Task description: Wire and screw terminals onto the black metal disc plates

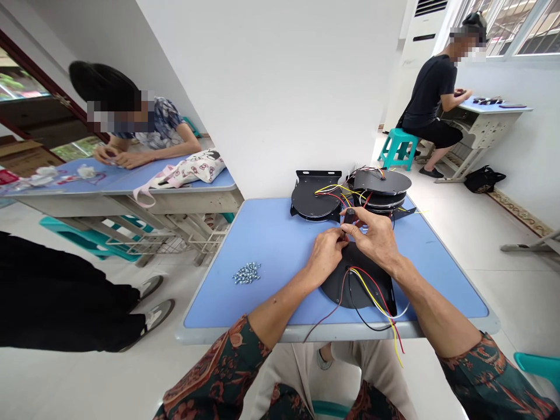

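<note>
A screwdriver [349, 216] with a dark handle stands upright over the far edge of a round black housing [339, 286]. My right hand [375, 236] is closed around its handle. Pinched at the screwdriver's lower end are the fingers of my left hand [326, 254]; what lies between them is hidden. Red, yellow, black, white and brown wires [365, 279] come out of the housing's top and hang over the table's near edge. To the left of my left hand lies a pile of small silvery screws [247, 273].
Another black housing [317, 198] and a stack of housings [382, 189] with loose wires stand at the back of the blue table [271, 233]. A white pillar [280, 99] rises behind. Two people sit at other tables; someone's dark-trousered legs [65, 297] are at left.
</note>
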Motion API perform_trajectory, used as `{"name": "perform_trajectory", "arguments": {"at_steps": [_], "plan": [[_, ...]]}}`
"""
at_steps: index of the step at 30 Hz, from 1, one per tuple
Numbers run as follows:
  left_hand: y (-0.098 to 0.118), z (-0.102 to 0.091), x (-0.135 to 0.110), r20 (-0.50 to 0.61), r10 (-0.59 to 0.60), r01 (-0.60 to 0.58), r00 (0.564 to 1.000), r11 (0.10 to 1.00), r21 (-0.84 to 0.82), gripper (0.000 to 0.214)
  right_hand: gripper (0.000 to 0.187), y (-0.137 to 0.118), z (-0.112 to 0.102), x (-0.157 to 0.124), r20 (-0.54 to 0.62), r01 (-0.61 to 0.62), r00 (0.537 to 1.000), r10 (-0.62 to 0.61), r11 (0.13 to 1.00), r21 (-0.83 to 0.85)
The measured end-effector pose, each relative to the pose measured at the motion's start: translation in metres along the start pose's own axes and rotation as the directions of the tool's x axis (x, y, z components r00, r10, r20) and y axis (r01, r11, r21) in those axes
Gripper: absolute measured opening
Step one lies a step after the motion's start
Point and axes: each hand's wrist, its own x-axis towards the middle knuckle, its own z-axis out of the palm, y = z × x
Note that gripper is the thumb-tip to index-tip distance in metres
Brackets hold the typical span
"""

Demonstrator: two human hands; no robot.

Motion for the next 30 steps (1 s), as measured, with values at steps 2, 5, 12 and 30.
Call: {"name": "perform_trajectory", "arguments": {"at_steps": [2,5,12,30], "plan": [[0.0000,-0.0003,-0.0002,-0.009,0.002,-0.002,1.000,1.000,0.023,0.015,0.010,0.0002,0.0000,0.0001,0.006,0.000,1.000,0.000,1.000,0.008],[0.0003,-0.0012,-0.0008,-0.018,-0.013,0.014,1.000,0.999,0.040,0.014,0.012,0.0005,-0.0005,0.0007,0.022,-0.012,1.000,0.012,1.000,0.015],[0.0000,-0.0024,-0.0002,-0.024,-0.033,0.035,0.999,0.997,0.075,0.012,0.017,0.0000,-0.0005,0.0018,0.020,-0.013,1.000,0.012,0.999,0.036],[0.0009,-0.0020,-0.0014,0.003,0.030,-0.030,1.000,0.988,0.150,0.015,0.007,-0.0025,0.0004,-0.0004,-0.031,0.101,0.994,-0.102,0.994,-0.035]]}}
